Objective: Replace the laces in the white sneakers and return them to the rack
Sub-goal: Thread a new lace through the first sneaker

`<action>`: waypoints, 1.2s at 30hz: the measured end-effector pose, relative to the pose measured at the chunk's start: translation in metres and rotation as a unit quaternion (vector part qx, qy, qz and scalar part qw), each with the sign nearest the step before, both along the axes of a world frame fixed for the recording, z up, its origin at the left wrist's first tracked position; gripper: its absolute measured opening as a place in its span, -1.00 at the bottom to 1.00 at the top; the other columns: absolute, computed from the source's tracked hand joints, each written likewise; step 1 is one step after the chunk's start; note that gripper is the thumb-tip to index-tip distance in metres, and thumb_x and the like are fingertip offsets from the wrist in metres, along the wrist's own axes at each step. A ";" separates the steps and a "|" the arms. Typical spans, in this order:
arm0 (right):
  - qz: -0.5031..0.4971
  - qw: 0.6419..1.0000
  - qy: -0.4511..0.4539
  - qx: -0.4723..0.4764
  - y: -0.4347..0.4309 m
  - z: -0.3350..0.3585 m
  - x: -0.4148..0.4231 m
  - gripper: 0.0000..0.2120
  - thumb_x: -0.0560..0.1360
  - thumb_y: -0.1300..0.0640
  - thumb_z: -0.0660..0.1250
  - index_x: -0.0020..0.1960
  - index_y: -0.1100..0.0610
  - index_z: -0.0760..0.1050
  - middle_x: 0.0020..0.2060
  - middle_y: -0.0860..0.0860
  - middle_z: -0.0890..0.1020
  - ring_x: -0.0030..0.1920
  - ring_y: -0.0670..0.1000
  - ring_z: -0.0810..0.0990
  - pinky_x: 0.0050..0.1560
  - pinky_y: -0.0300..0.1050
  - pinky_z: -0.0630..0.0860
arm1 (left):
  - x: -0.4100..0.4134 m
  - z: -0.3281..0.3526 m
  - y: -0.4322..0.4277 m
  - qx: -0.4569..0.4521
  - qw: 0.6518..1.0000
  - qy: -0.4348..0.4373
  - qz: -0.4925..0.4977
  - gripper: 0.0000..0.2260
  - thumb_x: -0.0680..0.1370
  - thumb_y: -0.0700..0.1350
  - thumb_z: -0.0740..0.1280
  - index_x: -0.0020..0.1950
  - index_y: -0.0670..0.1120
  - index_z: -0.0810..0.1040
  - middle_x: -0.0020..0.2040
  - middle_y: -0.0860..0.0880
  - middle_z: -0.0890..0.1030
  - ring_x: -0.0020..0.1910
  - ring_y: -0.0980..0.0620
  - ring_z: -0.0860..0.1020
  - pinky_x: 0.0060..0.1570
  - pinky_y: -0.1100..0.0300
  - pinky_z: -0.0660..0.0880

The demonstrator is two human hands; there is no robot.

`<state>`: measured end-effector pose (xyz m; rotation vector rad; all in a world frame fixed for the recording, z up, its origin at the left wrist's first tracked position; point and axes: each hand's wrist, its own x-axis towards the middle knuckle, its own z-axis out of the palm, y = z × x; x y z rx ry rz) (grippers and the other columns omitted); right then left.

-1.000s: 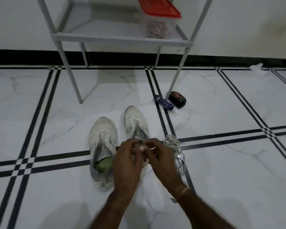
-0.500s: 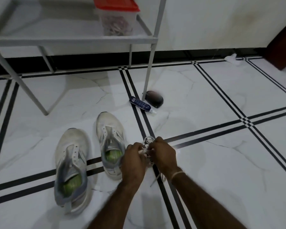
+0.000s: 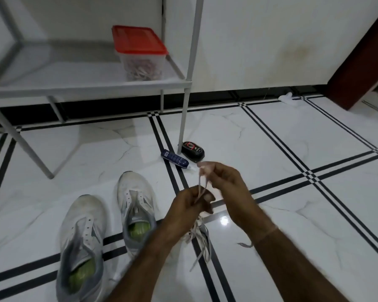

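Two white sneakers stand side by side on the marble floor with bare eyelets, one (image 3: 81, 240) nearer me at the left and one (image 3: 136, 208) further back. Between my hands runs a white lace (image 3: 200, 184). My right hand (image 3: 225, 182) pinches its upper end at about chest of the view, and my left hand (image 3: 189, 203) pinches it lower down. The remaining loose laces (image 3: 200, 238) lie in a bundle on the floor under my forearms. The white rack (image 3: 90, 87) stands at the back left.
A clear box with a red lid (image 3: 140, 53) sits on the rack's shelf. A blue tube (image 3: 175, 159) and a black polish tin (image 3: 193, 149) lie by the rack's front leg. A white rag (image 3: 287, 99) is by the wall, a dark red door frame (image 3: 358, 62) at right.
Both hands rose from the lace bundle on the floor, drawing one lace up between them. The right hand moved up and away from the left. The view tilted up.
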<state>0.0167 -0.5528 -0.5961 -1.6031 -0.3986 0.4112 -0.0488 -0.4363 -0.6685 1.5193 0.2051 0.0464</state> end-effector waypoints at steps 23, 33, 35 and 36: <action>-0.001 0.979 0.145 0.144 0.045 0.028 -0.025 -0.69 0.69 -0.12 0.13 -0.08 0.06 0.44 -0.39 -0.11 0.43 -0.49 -0.16 0.33 -0.47 -0.31 0.25 | -0.111 0.051 0.135 0.056 0.984 0.066 0.157 -0.69 0.59 0.13 0.34 -0.16 -0.07 0.70 -0.38 0.06 0.43 -0.46 0.14 0.28 -0.45 0.29 0.23; -0.031 0.986 0.108 0.127 0.090 0.008 -0.052 -0.69 0.63 -0.09 0.23 -0.08 0.15 0.45 -0.28 -0.04 0.52 -0.40 -0.14 0.37 -0.42 -0.27 0.26 | -0.125 0.056 0.144 0.041 0.987 0.059 0.143 -0.64 0.56 0.17 0.37 -0.28 -0.07 0.61 -0.40 -0.01 0.32 -0.46 0.10 0.25 -0.45 0.26 0.18; -0.052 0.939 0.210 0.266 0.078 0.016 -0.030 -0.73 0.63 -0.06 0.21 -0.11 0.11 0.43 -0.15 0.04 0.61 -0.46 -0.14 0.38 -0.49 -0.30 0.24 | -0.140 0.046 0.154 0.029 0.983 0.076 0.165 -0.60 0.50 0.21 0.37 -0.23 -0.13 0.64 -0.38 -0.04 0.30 -0.44 0.09 0.23 -0.43 0.23 0.16; -0.046 0.932 0.228 0.279 0.077 0.017 -0.028 -0.72 0.66 -0.06 0.18 -0.12 0.10 0.42 -0.19 0.03 0.61 -0.49 -0.14 0.36 -0.51 -0.31 0.23 | -0.145 0.042 0.157 0.036 0.981 0.083 0.172 -0.59 0.50 0.21 0.37 -0.21 -0.15 0.65 -0.35 -0.09 0.28 -0.44 0.08 0.23 -0.42 0.22 0.16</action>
